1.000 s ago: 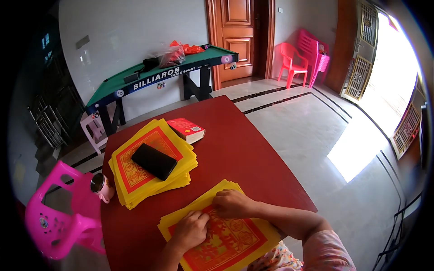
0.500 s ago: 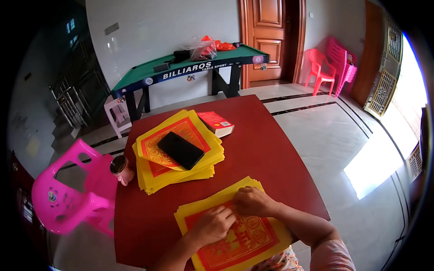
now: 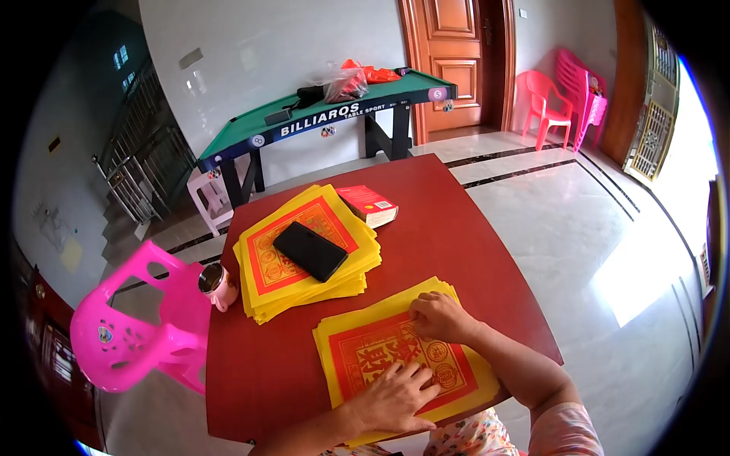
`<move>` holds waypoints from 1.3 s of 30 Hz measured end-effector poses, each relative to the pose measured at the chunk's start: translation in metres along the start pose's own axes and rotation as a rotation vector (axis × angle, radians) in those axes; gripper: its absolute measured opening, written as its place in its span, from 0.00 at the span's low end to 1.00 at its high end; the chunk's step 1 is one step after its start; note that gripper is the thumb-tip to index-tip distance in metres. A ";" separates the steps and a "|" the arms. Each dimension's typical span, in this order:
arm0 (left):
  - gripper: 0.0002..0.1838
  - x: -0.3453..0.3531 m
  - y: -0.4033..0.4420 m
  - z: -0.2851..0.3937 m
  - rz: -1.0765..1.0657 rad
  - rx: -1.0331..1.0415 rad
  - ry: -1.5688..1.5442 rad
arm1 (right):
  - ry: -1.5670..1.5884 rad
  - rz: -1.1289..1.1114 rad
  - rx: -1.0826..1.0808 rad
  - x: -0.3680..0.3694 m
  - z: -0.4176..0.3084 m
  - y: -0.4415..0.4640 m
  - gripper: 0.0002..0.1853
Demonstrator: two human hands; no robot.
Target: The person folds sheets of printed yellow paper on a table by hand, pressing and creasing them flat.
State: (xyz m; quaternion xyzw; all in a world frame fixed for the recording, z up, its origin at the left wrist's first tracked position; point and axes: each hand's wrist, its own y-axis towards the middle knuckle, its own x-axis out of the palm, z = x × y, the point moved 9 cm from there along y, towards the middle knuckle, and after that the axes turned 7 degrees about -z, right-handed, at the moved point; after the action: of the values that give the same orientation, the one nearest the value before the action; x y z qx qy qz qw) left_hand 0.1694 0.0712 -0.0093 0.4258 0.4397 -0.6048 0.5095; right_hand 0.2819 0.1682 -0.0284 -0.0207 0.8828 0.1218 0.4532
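Note:
A stack of yellow paper sheets [image 3: 332, 343], each printed with a red square and gold characters, lies at the near edge of the table. My left hand [image 3: 395, 399] rests flat on the lower part of the top sheet, its fingers spread. Toward the far edge of the same stack, my right hand [image 3: 442, 318] is closed, its fingers curled down against the paper. Whatever is between those fingertips is hidden. Beyond, a second pile of the same yellow sheets [image 3: 262, 251] carries a black phone [image 3: 310, 251].
A red thick book [image 3: 367, 204] lies behind the far pile on the red-brown table [image 3: 456, 243]. Left of the pile stands a pink mug [image 3: 218, 287]. A pink plastic chair [image 3: 144, 334] is at the table's left, and a billiard table [image 3: 327, 114] stands along the wall.
My left hand has opened from a curled grip and now lies flat, lower on the sheet. My right hand stays closed near the far edge. The phone pile looks flatter on top.

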 end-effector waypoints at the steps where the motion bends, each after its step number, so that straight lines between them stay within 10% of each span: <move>1: 0.34 -0.001 -0.002 -0.001 0.009 0.003 -0.009 | 0.004 0.005 0.006 0.000 0.001 0.000 0.04; 15: 0.47 0.001 -0.009 0.007 -0.002 -0.013 -0.092 | 0.050 -0.024 -0.078 -0.002 0.001 0.002 0.07; 39: 0.34 -0.006 -0.012 -0.004 0.003 0.008 -0.177 | 0.503 -0.362 0.120 0.003 0.032 0.001 0.14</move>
State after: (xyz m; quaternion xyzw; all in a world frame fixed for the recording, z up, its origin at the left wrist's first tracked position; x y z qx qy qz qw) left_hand 0.1589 0.0778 -0.0033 0.3733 0.3899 -0.6413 0.5454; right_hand 0.3052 0.1764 -0.0487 -0.1800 0.9549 -0.0222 0.2352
